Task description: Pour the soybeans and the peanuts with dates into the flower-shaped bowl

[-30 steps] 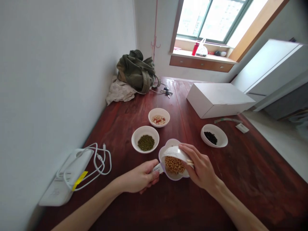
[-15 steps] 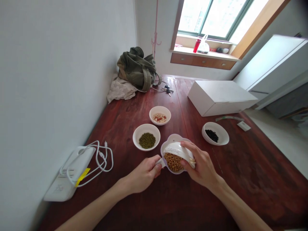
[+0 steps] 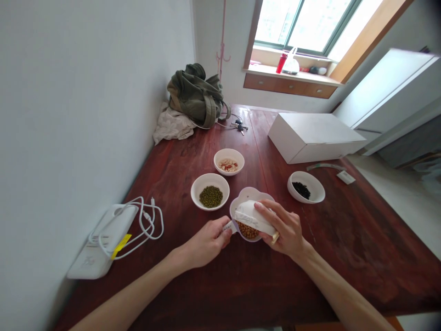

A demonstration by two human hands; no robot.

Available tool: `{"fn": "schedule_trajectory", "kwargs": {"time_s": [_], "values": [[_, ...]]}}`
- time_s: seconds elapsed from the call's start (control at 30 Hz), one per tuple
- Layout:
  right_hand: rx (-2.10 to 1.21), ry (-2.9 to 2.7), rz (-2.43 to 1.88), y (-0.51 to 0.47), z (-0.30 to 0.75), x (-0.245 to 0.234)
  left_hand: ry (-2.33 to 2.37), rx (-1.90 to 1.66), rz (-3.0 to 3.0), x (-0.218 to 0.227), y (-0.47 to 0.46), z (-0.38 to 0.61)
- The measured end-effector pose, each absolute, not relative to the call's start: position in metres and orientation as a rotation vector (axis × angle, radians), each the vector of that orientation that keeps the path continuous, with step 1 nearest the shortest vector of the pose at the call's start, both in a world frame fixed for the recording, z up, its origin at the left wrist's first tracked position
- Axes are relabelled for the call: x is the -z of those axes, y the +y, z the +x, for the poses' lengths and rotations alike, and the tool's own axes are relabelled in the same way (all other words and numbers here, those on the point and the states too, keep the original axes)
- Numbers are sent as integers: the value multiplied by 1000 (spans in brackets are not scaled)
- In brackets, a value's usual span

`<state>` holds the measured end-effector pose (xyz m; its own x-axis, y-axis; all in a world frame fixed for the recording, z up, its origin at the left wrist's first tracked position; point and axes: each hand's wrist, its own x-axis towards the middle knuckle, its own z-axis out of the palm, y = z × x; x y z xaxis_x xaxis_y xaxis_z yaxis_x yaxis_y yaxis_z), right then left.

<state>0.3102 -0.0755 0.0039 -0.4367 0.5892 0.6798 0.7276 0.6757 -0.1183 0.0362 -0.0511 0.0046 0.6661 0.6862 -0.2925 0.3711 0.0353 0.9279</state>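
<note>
- left hand (image 3: pixel 206 241): fingers (image 3: pixel 224 232) clenched in a pinch on the small white handle tab (image 3: pixel 228 226) at the near-left edge of the lilac bowl (image 3: pixel 253 192)
- right hand (image 3: pixel 286 228): fingers (image 3: pixel 267 210) spread and wrapped over a white bowl (image 3: pixel 253 216), grasping it tipped steeply, mouth down, over the lilac bowl
- lilac bowl stands on the bench (image 3: pixel 344 248) between the two hands, scalloped rim, holding tan beans (image 3: pixel 248 231); the tipped white bowl hides much of its inside
- green-bean bowl (image 3: pixel 210 183), white, just left of and behind the lilac bowl, with a small heap of green beans
- mixed bowl (image 3: pixel 229 156) further back, pale and red pieces inside
- dark bowl (image 3: pixel 312 181) off to the right, with a little black stuff on its left side
- bench is dark red wood, set against a white wall on the left
- white device (image 3: pixel 99 248) with a coiled white cable (image 3: pixel 146 220) at near left
- far end: green bag (image 3: pixel 196 94) on a pale cloth (image 3: pixel 172 126), keys (image 3: pixel 239 125), a flat white box (image 3: pixel 315 137)
- window (image 3: pixel 310 23) beyond, with a red bottle (image 3: pixel 281 63) on the sill
</note>
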Motion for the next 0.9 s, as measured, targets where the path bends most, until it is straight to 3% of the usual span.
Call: {"fn": "schedule_trajectory", "kwargs": {"time_s": [0.9], "values": [[268,-1989,-902,-65,326,4,944,-376,1679,-8,-55,38]]}}
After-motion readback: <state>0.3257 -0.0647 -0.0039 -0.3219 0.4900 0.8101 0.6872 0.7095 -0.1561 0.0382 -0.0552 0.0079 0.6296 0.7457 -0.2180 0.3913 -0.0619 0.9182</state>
